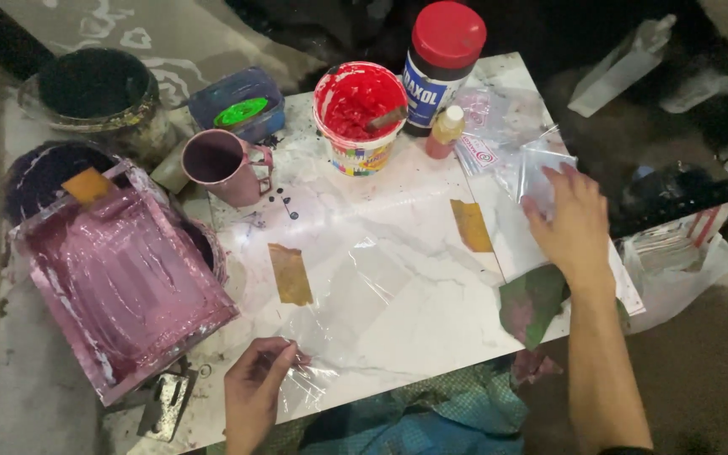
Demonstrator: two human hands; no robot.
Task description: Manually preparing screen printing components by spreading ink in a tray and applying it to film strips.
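The left hand (pixel 256 389) pinched the clear plastic sheet (pixel 364 286) at its 7 o'clock corner, holding it flat on the white surface (pixel 431 329). The right hand (pixel 568 221), fingers spread, pressed small clear bags (pixel 541 168) at 3 o'clock.

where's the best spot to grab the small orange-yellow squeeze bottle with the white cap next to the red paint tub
Grip the small orange-yellow squeeze bottle around its body just below the white cap, coming from its right, open side. It stands upright, with the red paint tub close on its left and the tall red-lidded can right behind it, so those sides look cramped. The right hand is nearest.
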